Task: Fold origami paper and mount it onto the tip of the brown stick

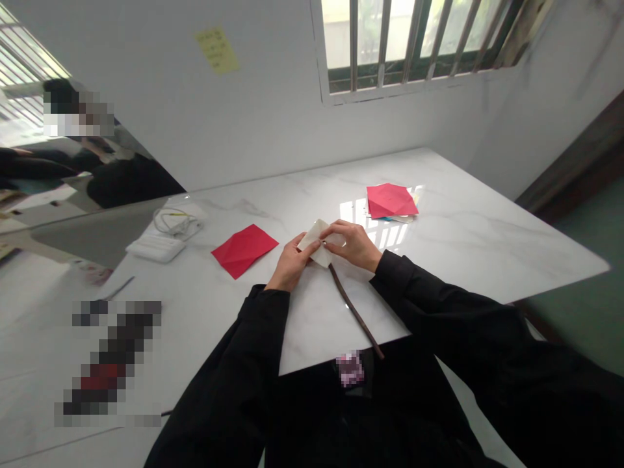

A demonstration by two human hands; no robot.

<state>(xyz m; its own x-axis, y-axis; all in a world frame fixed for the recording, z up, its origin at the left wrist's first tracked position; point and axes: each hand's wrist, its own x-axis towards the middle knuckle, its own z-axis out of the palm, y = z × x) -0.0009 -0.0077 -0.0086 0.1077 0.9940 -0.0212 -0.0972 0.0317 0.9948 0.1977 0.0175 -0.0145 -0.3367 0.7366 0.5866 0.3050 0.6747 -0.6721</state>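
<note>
My left hand (291,263) and my right hand (351,244) both pinch a small folded piece of pale paper (319,242) above the white marble table (468,247). The fingers hide part of the paper. A thin dark brown stick (353,309) runs from just under the paper to the table's near edge. To the left of my left hand lies a folded red paper square (242,250). Beyond my right hand is a stack of paper topped by a red sheet (391,201).
A white flat pad (155,247) and a coiled white cable (176,222) lie at the table's far left. A large mirror (102,195) stands beyond them. A blurred dark object (112,357) sits at the lower left. A wall and barred window rise behind the table.
</note>
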